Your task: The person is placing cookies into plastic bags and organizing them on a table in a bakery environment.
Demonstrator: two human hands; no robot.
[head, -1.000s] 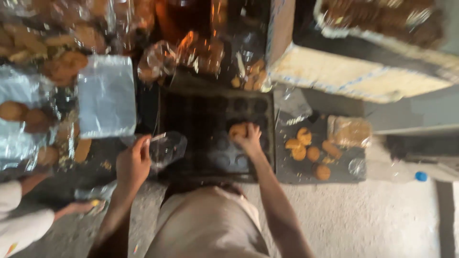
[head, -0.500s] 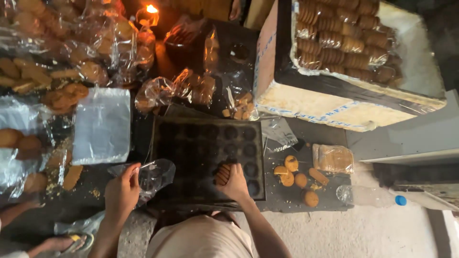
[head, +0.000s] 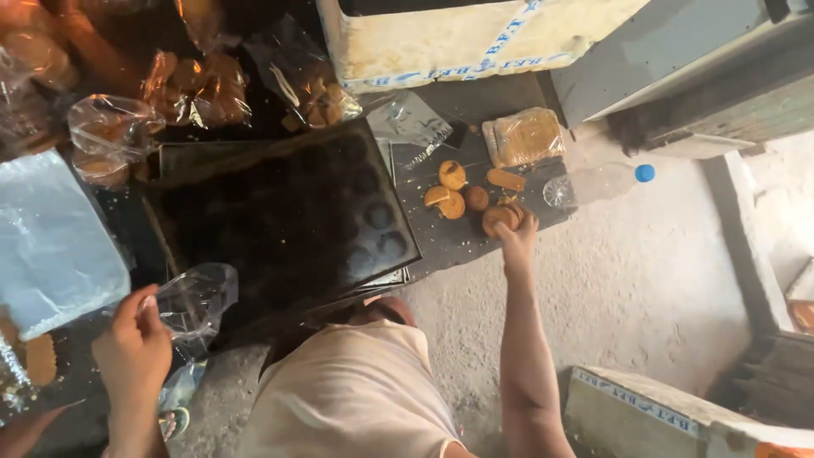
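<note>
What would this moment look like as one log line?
right hand: holds cookie over board | left hand: holds clear bag | baking tray: between hands

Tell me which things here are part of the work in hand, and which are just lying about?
In use: right hand on a stack of biscuits; left hand holding a clear plastic bag; loose biscuits; dark baking tray.

Lying about: plastic bottle; wrapped biscuit packet; white crate.

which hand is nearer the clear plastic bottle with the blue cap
Right. The right hand, holding round brown biscuits, is just left of the clear plastic bottle with the blue cap; the left hand is far off at the clear bag.
</note>
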